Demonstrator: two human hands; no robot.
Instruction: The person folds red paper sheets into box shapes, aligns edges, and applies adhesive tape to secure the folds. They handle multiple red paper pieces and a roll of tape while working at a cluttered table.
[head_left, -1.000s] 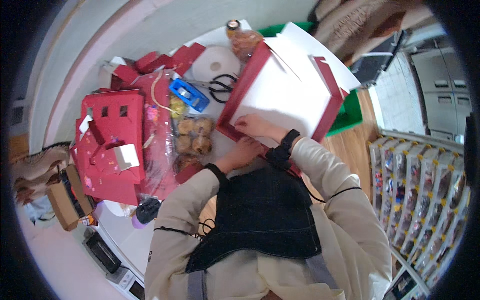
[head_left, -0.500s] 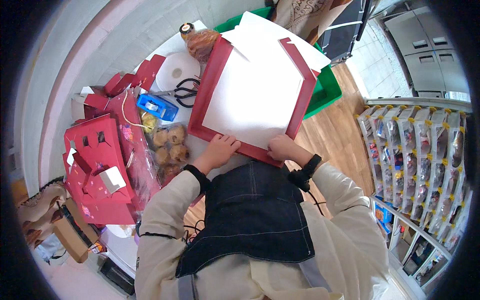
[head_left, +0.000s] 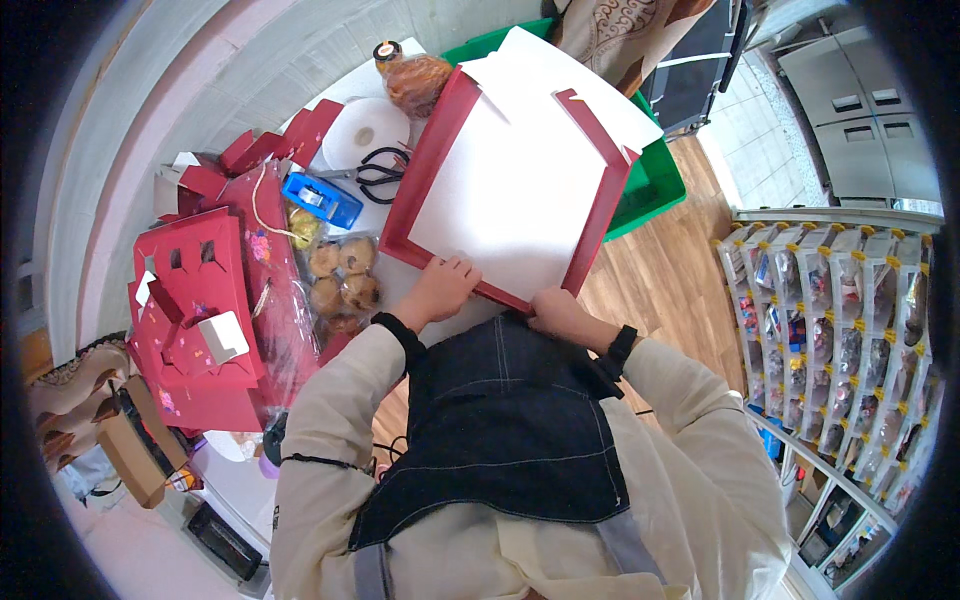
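A partly folded red cardboard box (head_left: 425, 170) with a white inside lies in front of me, its left, right and near walls standing up. At the near wall, my left hand (head_left: 443, 290) is closed over the edge with its fingers curled inward. My right hand (head_left: 562, 316) pinches the near right corner, and its fingertips are partly hidden. On the far side, white flaps (head_left: 560, 80) lie spread out, and one red strip of the right wall ends in a notched tip.
Left of the box are scissors (head_left: 375, 175), a white roll (head_left: 365, 135), a blue tape dispenser (head_left: 322, 200), packed round pastries (head_left: 342, 275) and red gift packaging (head_left: 195, 300). A green bin (head_left: 655, 190) stands beyond the box. Shelves of small bins (head_left: 830, 330) line the right.
My right hand has moved left and slightly nearer along the corner. The red end that stuck out there now shows less, and the near wall looks shorter. My left hand stays on the wall.
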